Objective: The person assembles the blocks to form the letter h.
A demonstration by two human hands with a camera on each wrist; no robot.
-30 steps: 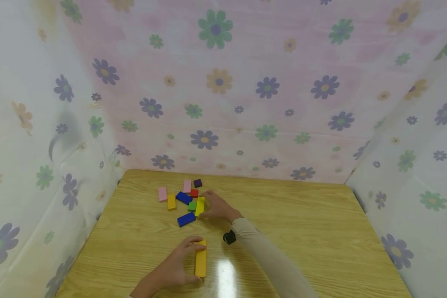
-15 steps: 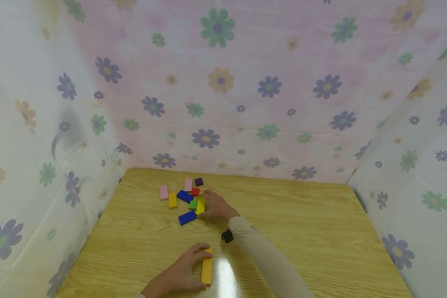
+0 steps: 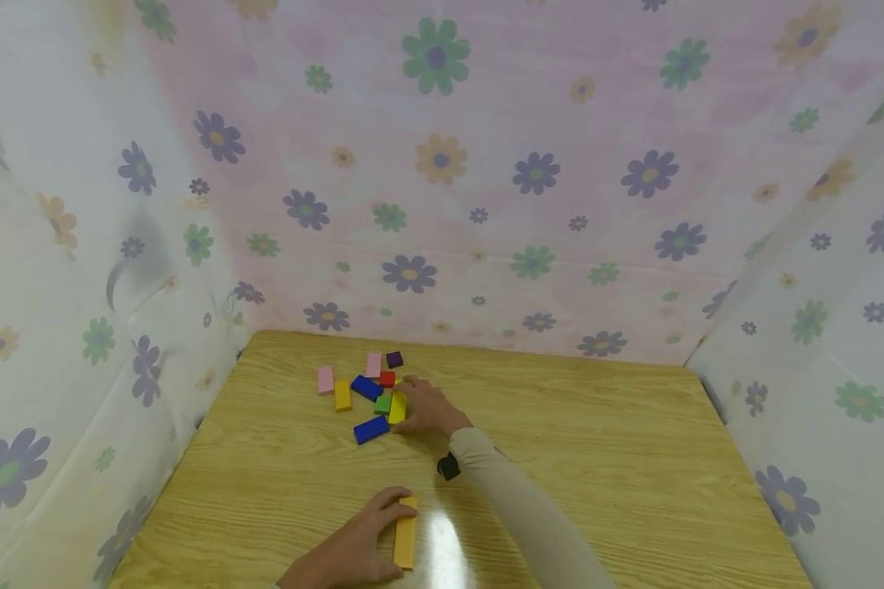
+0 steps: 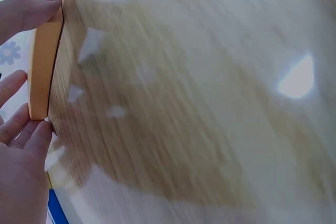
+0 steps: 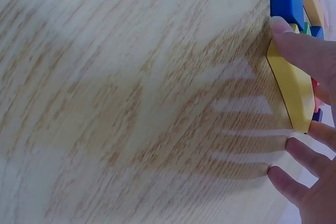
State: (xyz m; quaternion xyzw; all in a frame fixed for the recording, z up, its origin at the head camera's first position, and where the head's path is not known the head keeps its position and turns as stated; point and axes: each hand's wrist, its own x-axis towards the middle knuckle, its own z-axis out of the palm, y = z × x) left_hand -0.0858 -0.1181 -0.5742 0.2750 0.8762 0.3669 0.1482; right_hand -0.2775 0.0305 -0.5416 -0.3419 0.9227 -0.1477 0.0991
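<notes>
My left hand point(image 3: 359, 541) grips a long orange-yellow block point(image 3: 404, 544) by its two ends, near the front of the table. In the left wrist view this block point(image 4: 46, 61) lies between thumb and fingertips, right at the wood surface. Further back, my right hand point(image 3: 430, 411) pinches a bright yellow block point(image 3: 397, 409) end to end. The right wrist view has the thumb at one end of the yellow block point(image 5: 294, 87) and a fingertip at the other. Close beside it are a green block point(image 3: 382, 405), a blue block point(image 3: 372, 429) and a red block point(image 3: 387, 379).
Left of the right hand lie another blue block point(image 3: 367, 388), an orange block point(image 3: 342, 395), two pink blocks, one point(image 3: 326, 380) further left, and a small dark purple block point(image 3: 394, 359). Flower-patterned sheets point(image 3: 479, 188) enclose the wooden table point(image 3: 597, 458) at the back and both sides.
My left hand has drawn the orange-yellow block a little toward me. The right hand keeps its hold on the yellow block, almost still. The head view has shifted slightly.
</notes>
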